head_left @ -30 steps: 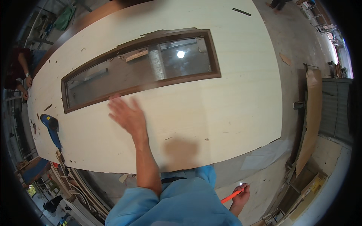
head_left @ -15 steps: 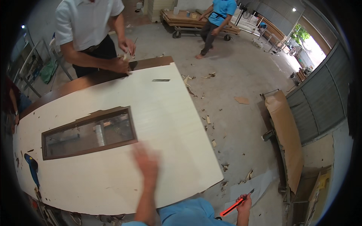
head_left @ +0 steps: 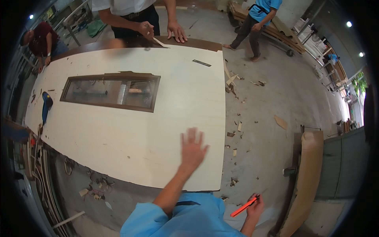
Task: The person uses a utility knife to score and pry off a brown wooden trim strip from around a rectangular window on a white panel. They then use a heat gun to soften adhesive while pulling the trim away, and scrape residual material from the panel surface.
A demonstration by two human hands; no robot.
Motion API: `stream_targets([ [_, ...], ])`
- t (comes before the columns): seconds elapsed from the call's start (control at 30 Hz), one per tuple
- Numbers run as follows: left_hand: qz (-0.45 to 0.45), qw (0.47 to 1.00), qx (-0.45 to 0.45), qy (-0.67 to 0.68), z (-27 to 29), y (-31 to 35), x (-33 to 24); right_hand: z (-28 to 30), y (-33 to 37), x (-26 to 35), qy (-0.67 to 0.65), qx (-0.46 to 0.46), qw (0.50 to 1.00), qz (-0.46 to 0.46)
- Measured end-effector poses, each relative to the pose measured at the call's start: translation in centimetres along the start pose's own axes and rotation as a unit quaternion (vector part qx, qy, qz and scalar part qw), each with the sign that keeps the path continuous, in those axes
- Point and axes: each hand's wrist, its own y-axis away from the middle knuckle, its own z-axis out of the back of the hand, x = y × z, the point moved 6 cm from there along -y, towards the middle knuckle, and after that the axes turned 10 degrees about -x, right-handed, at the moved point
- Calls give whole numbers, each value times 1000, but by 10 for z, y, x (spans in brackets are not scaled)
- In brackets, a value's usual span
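My left hand (head_left: 192,152), fingers spread and slightly blurred, is at the right part of a cream-faced door panel (head_left: 118,154); I cannot tell whether it touches the surface. Off the panel's near right corner, my right hand (head_left: 255,206) grips an orange-red utility knife (head_left: 243,207), its blade end pointing up and to the right. A brown-framed glass window (head_left: 110,93) is set in the panel, and a dark brown strip (head_left: 87,50) runs along the far edge. A small metal plate (head_left: 201,63) lies near the far right corner.
Across the panel, a person in a white shirt (head_left: 148,29) holds a pale strip. Another in maroon (head_left: 41,41) is far left; one in blue (head_left: 260,15) stands by a loaded cart. A blue tool (head_left: 47,106) lies left. Scraps (head_left: 233,81) litter the floor; cardboard (head_left: 308,177) stands right.
My left hand has moved right and farther onto the panel, fingers now spread. My view has turned. The person in white now has one hand flat on the far edge.
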Motion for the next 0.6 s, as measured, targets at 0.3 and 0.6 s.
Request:
stream_targets([
  [0.3, 53, 995, -21, -82, 12, -8, 12, -68, -22, -24, 66, 101, 961, -249],
  [0.6, 175, 959, -167, -148, 22, -6, 26, -278, -72, 27, 534, 353, 768, -1],
])
